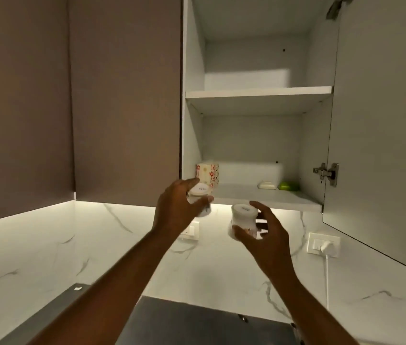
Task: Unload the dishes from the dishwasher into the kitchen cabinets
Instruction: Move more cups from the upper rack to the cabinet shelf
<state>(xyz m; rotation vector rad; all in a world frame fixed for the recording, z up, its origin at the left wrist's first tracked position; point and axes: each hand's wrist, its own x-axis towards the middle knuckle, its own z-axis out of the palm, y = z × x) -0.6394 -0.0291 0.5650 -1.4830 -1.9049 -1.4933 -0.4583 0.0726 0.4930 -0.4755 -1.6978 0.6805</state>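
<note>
Two small white ceramic cups are held up in front of an open wall cabinet, both turned so their flat bases face the camera. The left cup (200,199) sits in the left hand (177,210), whose fingers (192,182) and thumb are curled round its sides; it hangs just at the front edge of the cabinet's bottom shelf (266,197), near the left wall. The right cup (243,220) is a little lower and further right, below that shelf edge, gripped by the right hand (264,232) with the fingers (259,206) arched over its top and the thumb under it. The two cups are near each other but apart.

On the bottom shelf, just behind the left cup, stands a cream-coloured mug with red flower print (207,176). Towards the right of the same shelf lie a pale oblong bar (267,185) and, beside it, a green rounded object (288,186); what these are is unclear. The white upper shelf (259,92) spans the cabinet above. The grey cabinet door (381,135) stands swung open on the right, carried by a metal hinge (326,173).

Left of the opening is a closed brown cabinet front (125,95). Below runs a white marble-patterned wall (47,250), lit from under the cabinets, with a white socket and plug (323,245) on the right.
</note>
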